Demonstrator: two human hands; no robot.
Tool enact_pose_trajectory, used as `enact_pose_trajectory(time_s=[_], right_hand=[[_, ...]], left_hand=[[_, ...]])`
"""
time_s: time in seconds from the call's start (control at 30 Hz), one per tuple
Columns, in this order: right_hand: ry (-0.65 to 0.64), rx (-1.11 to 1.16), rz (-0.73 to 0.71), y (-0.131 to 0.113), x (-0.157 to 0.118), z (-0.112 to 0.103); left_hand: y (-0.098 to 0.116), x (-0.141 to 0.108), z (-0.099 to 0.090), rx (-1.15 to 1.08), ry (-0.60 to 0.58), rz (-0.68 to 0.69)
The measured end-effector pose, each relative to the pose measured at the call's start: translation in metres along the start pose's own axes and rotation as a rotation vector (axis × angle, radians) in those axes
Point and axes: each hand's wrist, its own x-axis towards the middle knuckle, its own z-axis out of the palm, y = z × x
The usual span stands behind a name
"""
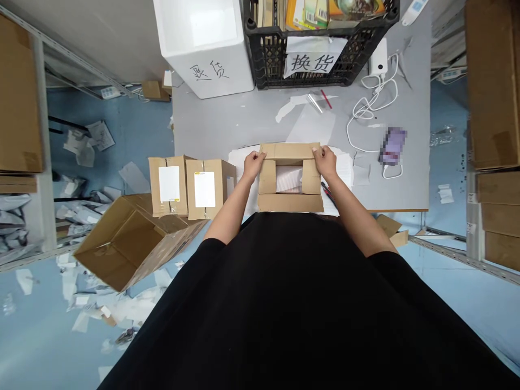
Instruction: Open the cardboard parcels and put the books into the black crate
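1. The left hand [253, 164] grips the far left corner of an open cardboard box [290, 202], its fingers curled in and its thumb at the edge.
2. The right hand [325, 161] holds the far right corner in much the same pinch, narrow rather than spread.
3. The box is at the near edge of the grey table [260, 122], right in front of the person's black shirt [284, 287]. Its opening faces up toward the head, and the long edges of its near and far flaps run left to right; the longer axis of the box itself is hard to tell.
4. Through the opening shows a pale, pinkish item [289, 180], too unclear to name.
5. Both forearms reach forward from short sleeves, the left one angling rightward and the right one leftward, so the hands flank the box almost level with each other.
6. White paper [345, 162] spreads under and around the box; a dark tool with red on it [328, 194] lies beside the right forearm.
7. Left of the left forearm stand two labelled cartons [169, 184], side by side.
8. Farther out are a white bin [207, 59], a black crate [268, 57] of books and, on the right, a purple phone [393, 146] near a white cable [357, 108].
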Motion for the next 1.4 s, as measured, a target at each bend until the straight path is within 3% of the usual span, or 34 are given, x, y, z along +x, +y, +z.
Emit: enact_pose_trajectory(time_s=[0.17,0.3,0.4,0.53,0.6,0.77,0.93,1.03,1.17,1.3,1.4], right_hand=[[0.033,0.065,0.165,0.005,0.0,0.007],[0.004,-0.007,0.239,0.001,0.002,0.006],[-0.006,-0.063,0.15,0.0,-0.001,0.004],[0.097,-0.105,-0.079,0.002,-0.026,-0.001],[0.142,-0.123,-0.132,0.002,-0.046,-0.003],[0.134,-0.257,-0.165,-0.01,-0.095,0.004],[-0.02,-0.362,-0.185,-0.023,-0.111,0.009],[-0.04,-0.333,-0.15,-0.028,-0.11,0.003],[0.028,-0.221,-0.065,-0.023,-0.107,-0.02],[0.122,-0.135,0.055,0.006,-0.093,-0.049],[0.142,-0.12,0.125,0.031,-0.081,-0.057]], left_hand=[[-0.005,0.006,0.014,-0.085,0.08,-0.151],[-0.004,0.012,0.016,-0.007,-0.013,-0.064],[0.001,0.009,0.015,0.119,-0.008,0.047],[0.017,-0.023,0.009,0.312,0.139,0.254],[0.028,-0.051,0.008,0.387,0.148,0.288],[0.042,-0.108,0.025,0.564,0.034,0.198],[0.037,-0.112,0.04,0.686,0.003,0.134],[0.04,-0.109,0.029,0.665,-0.028,0.131],[0.04,-0.113,-0.002,0.557,0.011,0.128],[0.017,-0.107,-0.034,0.365,0.092,0.097],[-0.01,-0.096,-0.046,0.305,0.161,0.057]])
